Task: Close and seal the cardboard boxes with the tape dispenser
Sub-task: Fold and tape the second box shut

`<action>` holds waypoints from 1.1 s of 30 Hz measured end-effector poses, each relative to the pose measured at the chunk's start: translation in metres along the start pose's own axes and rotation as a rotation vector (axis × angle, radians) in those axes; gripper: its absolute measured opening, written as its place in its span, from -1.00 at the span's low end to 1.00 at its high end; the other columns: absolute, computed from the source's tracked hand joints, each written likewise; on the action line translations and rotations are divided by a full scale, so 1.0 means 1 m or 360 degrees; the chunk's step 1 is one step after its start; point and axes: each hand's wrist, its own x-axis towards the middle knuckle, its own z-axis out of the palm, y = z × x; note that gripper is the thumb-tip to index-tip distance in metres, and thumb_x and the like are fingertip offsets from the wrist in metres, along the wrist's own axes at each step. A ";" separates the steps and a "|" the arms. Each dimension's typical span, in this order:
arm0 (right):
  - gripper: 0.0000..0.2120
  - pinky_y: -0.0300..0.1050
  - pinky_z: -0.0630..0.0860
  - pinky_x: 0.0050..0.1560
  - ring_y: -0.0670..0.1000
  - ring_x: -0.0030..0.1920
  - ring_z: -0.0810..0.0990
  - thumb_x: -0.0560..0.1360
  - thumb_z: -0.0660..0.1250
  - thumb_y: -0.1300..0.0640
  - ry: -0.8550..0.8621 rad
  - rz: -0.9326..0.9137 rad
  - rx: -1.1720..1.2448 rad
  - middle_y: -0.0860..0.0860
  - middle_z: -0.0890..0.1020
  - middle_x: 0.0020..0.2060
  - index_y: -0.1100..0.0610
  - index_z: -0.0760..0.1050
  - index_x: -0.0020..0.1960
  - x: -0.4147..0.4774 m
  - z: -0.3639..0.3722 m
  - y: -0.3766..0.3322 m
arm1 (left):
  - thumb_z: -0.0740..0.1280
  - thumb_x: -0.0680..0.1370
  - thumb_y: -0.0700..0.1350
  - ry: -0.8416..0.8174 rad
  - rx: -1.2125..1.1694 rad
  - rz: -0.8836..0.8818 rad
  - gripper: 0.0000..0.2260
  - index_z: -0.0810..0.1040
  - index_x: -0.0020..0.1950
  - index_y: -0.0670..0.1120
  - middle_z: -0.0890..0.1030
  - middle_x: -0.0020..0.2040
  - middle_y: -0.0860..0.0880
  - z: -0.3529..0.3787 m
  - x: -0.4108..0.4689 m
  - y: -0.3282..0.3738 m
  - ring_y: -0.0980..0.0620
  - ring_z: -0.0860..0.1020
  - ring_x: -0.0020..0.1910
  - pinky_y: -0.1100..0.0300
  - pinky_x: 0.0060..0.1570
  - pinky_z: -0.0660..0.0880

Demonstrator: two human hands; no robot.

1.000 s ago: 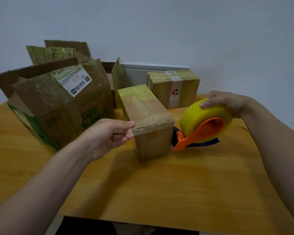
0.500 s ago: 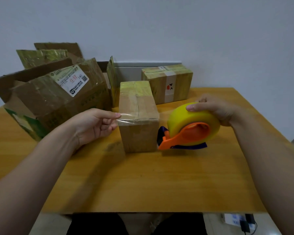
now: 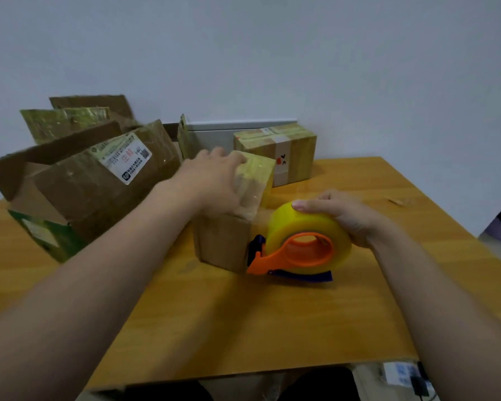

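Observation:
A small closed cardboard box [image 3: 223,244] stands in the middle of the wooden table [image 3: 243,319], its top covered in clear tape. My left hand [image 3: 214,183] lies flat on the box top, fingers straight, pressing the tape down. The tape dispenser [image 3: 301,244], a yellow roll in an orange holder with a blue blade guard, sits against the box's right side. My right hand [image 3: 342,215] grips the roll from above and behind. A strip of clear tape runs from the dispenser up onto the box.
A large open cardboard box [image 3: 93,183] with a white label lies on its side at the left. A sealed box [image 3: 289,151] stands at the back, with another open box [image 3: 182,137] beside it. Cables lie on the floor [image 3: 408,377] below the table's front edge.
My left hand moved from the box's left edge up onto its top and now presses the tape flat. The dispenser and my right hand stayed beside the box's right face.

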 end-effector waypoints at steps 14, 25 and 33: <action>-0.39 -0.06 0.55 -0.15 0.12 -0.24 0.69 0.34 0.54 -0.30 0.0158 0.0064 -0.0061 0.21 0.73 -0.22 0.30 0.69 -0.11 -0.022 0.016 0.011 | -0.25 0.59 0.44 -0.0235 -0.0426 -0.0051 -0.36 -0.10 0.66 0.29 -0.20 0.70 0.06 0.047 0.018 -0.002 -0.09 -0.26 0.66 -0.35 0.53 -0.18; -0.57 0.00 0.58 0.01 0.10 -0.09 0.73 0.36 0.49 -0.09 0.0250 0.0157 0.0373 0.16 0.74 -0.02 0.14 0.66 0.12 -0.017 0.005 0.037 | -0.07 0.62 0.43 -0.0173 -0.0373 -0.0061 -0.32 0.20 0.62 0.06 0.07 0.67 -0.08 0.035 0.031 0.019 -0.19 -0.05 0.65 -0.43 0.51 -0.02; -0.52 -0.09 0.65 -0.05 0.09 -0.08 0.72 0.38 0.38 -0.09 0.0127 0.0144 0.0723 0.15 0.74 -0.05 0.21 0.63 0.16 -0.017 0.000 0.054 | -0.05 0.55 0.52 0.0029 -0.0180 -0.0180 -0.22 0.01 0.67 0.13 0.00 0.69 -0.13 0.053 0.037 0.032 -0.27 -0.06 0.65 -0.47 0.51 -0.09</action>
